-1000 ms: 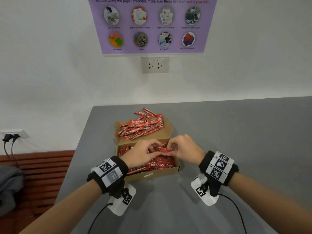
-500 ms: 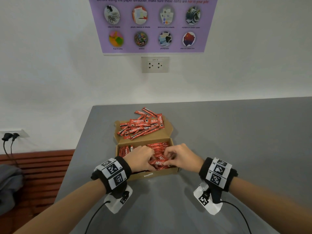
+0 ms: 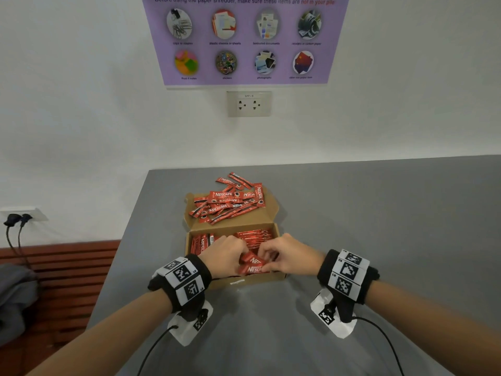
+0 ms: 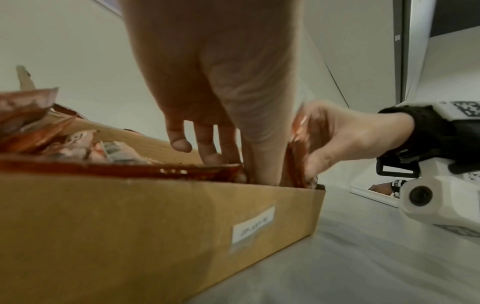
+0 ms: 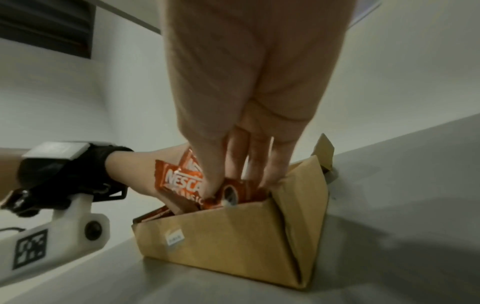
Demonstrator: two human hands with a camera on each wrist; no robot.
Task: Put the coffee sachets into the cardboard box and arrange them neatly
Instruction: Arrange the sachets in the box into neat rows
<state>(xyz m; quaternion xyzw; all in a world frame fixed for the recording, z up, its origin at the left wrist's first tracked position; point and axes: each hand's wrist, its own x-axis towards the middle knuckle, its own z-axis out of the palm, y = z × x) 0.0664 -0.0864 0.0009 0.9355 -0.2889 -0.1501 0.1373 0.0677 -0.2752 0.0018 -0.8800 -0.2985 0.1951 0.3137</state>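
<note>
From the head camera I get even, bright light with soft shadows on the table [image 3: 379, 213] near the box [image 3: 252, 280], while both wrist views look dim, blurred and edge-warped.

cardboard box [image 3: 252, 278] – open, part-filled | red coffee sachets [image 3: 227, 202] – loose heap on lid flap

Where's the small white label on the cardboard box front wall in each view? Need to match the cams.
Head: small white label at centre, on the brown cardboard box near wall, below and between the two hands.
Left wrist: label right of centre, low on the big front wall.
Right wrist: label lower centre, left part of the wall.
Shared landmark: the red Nescafe coffee sachets that the hands hold just above it.
</note>
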